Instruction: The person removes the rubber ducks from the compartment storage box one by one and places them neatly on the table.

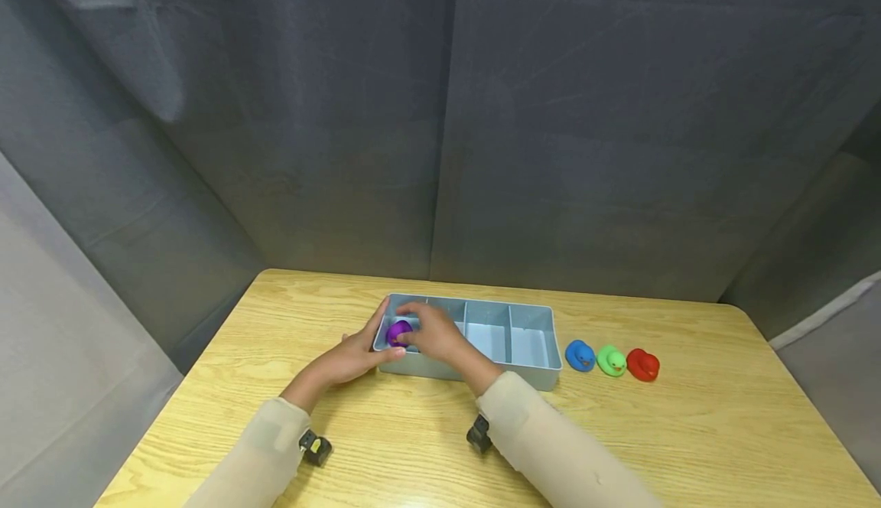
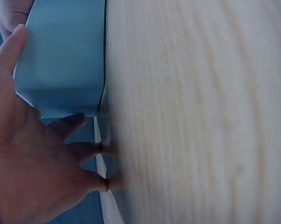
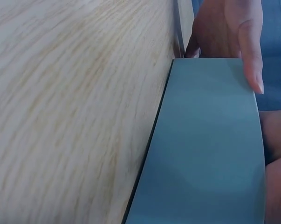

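Note:
A light blue divided box (image 1: pixel 468 371) stands on the table, with a purple rubber duck (image 1: pixel 397 331) in its leftmost compartment. Over that compartment, my right hand (image 1: pixel 440 332) reaches in with thumb and fingers spread around the duck. The thumb tip overlaps the duck in the head view, and the index finger is apart from it on the far side. At the box's left end, my left hand (image 1: pixel 347 356) rests with its thumb along the front rim and straight fingers beside the end wall. In the right wrist view, the box's front wall (image 3: pixel 201 140) hides the duck.
To the right of the box, a blue duck (image 1: pixel 580 356), a green duck (image 1: pixel 611 360) and a red duck (image 1: pixel 643 366) stand in a row on the wooden table (image 1: pixel 716 416). Dark grey curtains (image 1: pixel 440 125) hang behind the table and at its sides.

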`<state>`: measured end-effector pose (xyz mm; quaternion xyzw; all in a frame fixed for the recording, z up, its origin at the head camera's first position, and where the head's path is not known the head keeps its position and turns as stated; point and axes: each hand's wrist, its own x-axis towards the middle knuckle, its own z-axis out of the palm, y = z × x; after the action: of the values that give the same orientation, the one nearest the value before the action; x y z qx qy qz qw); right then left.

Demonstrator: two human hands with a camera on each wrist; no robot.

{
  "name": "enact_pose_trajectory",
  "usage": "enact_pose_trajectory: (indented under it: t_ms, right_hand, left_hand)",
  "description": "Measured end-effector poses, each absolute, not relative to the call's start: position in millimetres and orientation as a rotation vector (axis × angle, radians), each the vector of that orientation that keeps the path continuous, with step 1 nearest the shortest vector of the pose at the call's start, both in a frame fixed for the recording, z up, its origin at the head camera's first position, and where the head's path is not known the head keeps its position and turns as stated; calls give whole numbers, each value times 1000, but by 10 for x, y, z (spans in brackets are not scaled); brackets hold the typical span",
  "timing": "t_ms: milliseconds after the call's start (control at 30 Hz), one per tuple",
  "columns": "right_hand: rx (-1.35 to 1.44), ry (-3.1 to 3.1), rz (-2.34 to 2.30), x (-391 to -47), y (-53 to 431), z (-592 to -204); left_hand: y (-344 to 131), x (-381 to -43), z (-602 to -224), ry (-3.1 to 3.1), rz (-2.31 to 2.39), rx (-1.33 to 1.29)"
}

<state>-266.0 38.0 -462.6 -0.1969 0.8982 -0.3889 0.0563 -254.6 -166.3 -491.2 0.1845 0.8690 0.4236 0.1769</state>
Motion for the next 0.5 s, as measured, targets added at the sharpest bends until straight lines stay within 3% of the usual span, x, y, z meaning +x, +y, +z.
enact_pose_trajectory:
  t_ms: [500]
  right_hand:
    - [-525,2820,-1029,-2637,297,-4647]
  left_hand:
    - [-1688,-2558,-4933,2468,1186,520]
